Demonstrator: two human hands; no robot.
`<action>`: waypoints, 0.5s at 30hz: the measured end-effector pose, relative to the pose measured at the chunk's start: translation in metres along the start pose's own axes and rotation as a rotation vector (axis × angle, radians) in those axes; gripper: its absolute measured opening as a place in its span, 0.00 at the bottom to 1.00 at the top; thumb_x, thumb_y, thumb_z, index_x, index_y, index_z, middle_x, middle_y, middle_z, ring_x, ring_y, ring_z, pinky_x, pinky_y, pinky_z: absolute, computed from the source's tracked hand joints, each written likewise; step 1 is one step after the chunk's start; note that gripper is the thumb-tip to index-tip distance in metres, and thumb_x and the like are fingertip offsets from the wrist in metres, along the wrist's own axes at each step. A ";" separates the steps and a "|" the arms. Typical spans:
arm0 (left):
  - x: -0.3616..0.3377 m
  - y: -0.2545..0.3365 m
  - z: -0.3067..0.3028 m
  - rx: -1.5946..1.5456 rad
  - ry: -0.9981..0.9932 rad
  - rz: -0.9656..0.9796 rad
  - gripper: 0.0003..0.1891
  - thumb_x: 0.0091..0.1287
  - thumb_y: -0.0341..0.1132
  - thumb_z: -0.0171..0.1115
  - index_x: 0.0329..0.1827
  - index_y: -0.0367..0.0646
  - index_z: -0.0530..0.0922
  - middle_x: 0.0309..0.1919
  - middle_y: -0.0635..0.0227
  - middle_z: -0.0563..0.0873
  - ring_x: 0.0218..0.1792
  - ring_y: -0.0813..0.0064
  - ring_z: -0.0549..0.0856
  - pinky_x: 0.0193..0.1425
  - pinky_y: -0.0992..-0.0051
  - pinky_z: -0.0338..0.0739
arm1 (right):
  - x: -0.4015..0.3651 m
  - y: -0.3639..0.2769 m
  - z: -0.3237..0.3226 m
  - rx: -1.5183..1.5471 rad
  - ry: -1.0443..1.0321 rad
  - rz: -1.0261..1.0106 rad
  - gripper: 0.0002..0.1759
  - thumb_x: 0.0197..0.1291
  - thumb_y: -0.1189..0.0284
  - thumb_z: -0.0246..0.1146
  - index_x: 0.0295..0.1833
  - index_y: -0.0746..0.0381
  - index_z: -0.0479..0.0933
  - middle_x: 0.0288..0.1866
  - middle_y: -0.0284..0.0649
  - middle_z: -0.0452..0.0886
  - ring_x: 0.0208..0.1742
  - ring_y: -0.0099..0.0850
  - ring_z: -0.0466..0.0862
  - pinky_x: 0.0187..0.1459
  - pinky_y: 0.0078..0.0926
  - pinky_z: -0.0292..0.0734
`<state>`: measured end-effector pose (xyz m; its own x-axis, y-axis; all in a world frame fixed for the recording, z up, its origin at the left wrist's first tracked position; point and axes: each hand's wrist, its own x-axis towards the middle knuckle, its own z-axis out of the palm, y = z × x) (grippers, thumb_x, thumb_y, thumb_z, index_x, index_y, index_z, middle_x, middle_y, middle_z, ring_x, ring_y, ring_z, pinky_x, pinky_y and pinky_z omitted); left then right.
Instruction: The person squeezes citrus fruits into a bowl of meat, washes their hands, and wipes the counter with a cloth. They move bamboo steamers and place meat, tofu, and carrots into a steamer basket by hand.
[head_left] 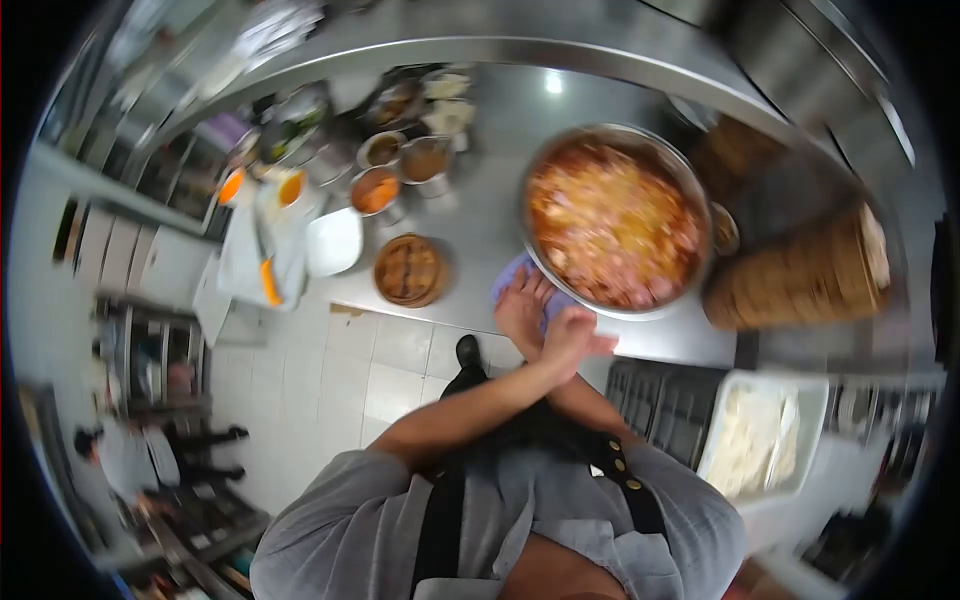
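My forearms cross, the left one above the right. My right hand (518, 308) lies on a purple cloth (504, 280) at the counter's near edge, fingers stretched out over it. My left hand (574, 342) is slightly blurred, close to the right wrist and just below the big bowl's rim. Its fingers look apart, with the thumb out to the side and nothing visible in it. The large metal bowl (620, 225), full of reddish-orange chopped food with pale and yellow pieces, stands beside the cloth. Part of the cloth is hidden under my right hand.
Left on the metal counter (480, 210) are a round bamboo steamer (410, 270), a white dish (334, 242), metal pots (375, 190) and an orange-handled knife (270, 282). Stacked steamers (800, 275) stand right. A white tub (765, 435) sits below. Another person (140, 460) stands far left.
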<state>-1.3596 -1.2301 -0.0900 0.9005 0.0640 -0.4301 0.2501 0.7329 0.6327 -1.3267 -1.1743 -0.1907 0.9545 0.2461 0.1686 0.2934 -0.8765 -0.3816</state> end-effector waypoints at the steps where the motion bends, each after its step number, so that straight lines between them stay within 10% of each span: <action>1: -0.022 0.023 -0.012 0.060 0.007 0.046 0.10 0.62 0.26 0.55 0.46 0.38 0.69 0.43 0.59 0.78 0.32 0.65 0.84 0.31 0.72 0.80 | 0.015 -0.013 0.019 0.066 0.055 0.021 0.30 0.54 0.68 0.53 0.63 0.69 0.61 0.69 0.61 0.50 0.68 0.63 0.48 0.65 0.62 0.42; 5: -0.043 0.121 -0.147 1.435 0.854 0.794 0.21 0.55 0.26 0.59 0.51 0.35 0.65 0.45 0.49 0.72 0.47 0.52 0.74 0.50 0.64 0.70 | 0.089 -0.055 0.078 0.148 0.071 -0.069 0.31 0.47 0.70 0.58 0.60 0.66 0.66 0.68 0.56 0.56 0.69 0.60 0.50 0.66 0.60 0.43; 8: -0.014 0.132 -0.233 1.093 1.214 0.560 0.33 0.51 0.34 0.64 0.58 0.31 0.59 0.50 0.40 0.67 0.47 0.44 0.72 0.55 0.59 0.67 | 0.152 -0.071 0.087 0.252 -0.188 -0.229 0.28 0.43 0.73 0.57 0.57 0.58 0.72 0.68 0.43 0.63 0.71 0.49 0.54 0.67 0.54 0.46; 12: 0.029 0.112 -0.340 0.957 1.077 0.516 0.24 0.55 0.29 0.62 0.52 0.34 0.62 0.30 0.55 0.77 0.14 0.71 0.77 0.12 0.74 0.70 | 0.159 -0.057 0.090 0.403 -0.369 -0.520 0.27 0.39 0.76 0.57 0.53 0.54 0.76 0.65 0.38 0.68 0.70 0.44 0.58 0.68 0.41 0.53; 15: -0.018 0.143 -0.286 0.508 0.948 0.530 0.20 0.56 0.28 0.61 0.50 0.36 0.65 0.28 0.57 0.78 0.15 0.74 0.78 0.13 0.75 0.71 | 0.077 -0.036 0.056 0.336 -0.226 -0.749 0.24 0.42 0.75 0.57 0.51 0.57 0.75 0.61 0.44 0.69 0.63 0.49 0.65 0.64 0.43 0.58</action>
<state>-1.4416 -0.9326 -0.1765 0.3669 0.9069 -0.2073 0.2306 0.1272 0.9647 -1.2608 -1.1011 -0.2147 0.4794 0.8200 0.3126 0.8182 -0.2888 -0.4972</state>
